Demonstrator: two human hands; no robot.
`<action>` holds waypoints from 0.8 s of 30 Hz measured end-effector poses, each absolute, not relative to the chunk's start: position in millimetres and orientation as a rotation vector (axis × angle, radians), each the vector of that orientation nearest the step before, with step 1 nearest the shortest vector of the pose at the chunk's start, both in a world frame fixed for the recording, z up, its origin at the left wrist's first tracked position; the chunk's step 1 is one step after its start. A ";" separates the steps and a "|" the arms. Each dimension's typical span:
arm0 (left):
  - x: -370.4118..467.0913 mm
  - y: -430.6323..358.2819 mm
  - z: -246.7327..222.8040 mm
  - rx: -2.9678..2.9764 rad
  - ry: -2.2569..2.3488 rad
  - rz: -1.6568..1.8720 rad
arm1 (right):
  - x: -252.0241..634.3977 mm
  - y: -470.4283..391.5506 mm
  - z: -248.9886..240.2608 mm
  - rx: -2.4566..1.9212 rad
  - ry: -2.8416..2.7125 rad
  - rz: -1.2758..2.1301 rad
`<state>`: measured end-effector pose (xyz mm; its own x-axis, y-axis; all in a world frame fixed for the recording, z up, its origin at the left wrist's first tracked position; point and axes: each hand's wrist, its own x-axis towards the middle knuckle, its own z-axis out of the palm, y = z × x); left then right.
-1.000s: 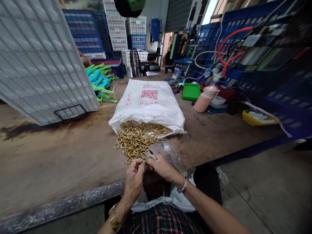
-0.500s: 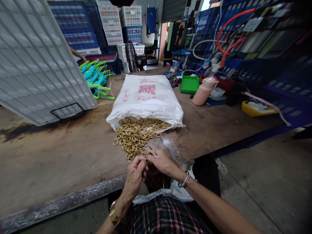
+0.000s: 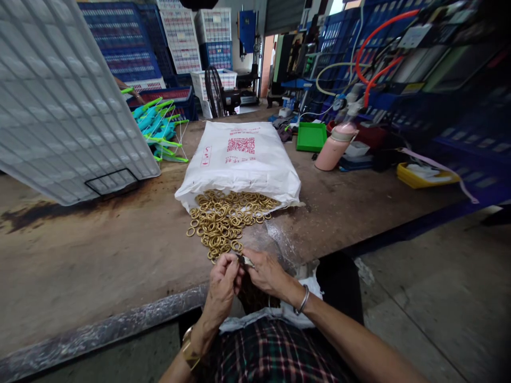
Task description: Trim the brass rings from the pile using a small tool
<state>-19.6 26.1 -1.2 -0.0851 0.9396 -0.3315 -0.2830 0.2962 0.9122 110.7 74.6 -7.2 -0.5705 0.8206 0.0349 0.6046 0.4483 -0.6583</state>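
A heap of gold-coloured rings (image 3: 219,226) spills from the open mouth of a white printed sack (image 3: 239,154) on the brown table. Just below the heap, my left hand (image 3: 224,279) is closed in a pinch; what its fingertips hold is too small to make out. My right hand (image 3: 266,272) is closed around a small knife (image 3: 245,260), its dark tip at the left fingertips. Under both hands, an open white bag (image 3: 307,314) lies at my lap with dark contents that are hard to tell.
A large white crate (image 3: 80,106) stands tilted at the left, beside teal and green items (image 3: 159,127). Farther right are a green tray (image 3: 311,136), a pink bottle (image 3: 335,149) and a yellow tray (image 3: 425,178). Part of another person's arm shows behind the crate.
My right hand has turned, and the knife now points left at my left fingertips instead of up and away. My left hand has barely moved. Behind the crate, a green piece has appeared near the other person's arm.
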 end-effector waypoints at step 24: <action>-15.6 3.0 10.0 0.589 1.005 1.124 | 101.8 101.5 -6.4 -1.607 -2.534 0.536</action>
<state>-15.6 3.0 10.0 0.0909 0.9304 -0.3551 -0.4567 0.3558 0.8154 101.8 101.5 -6.4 -0.4410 0.8911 -0.1069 0.8582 0.3838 -0.3409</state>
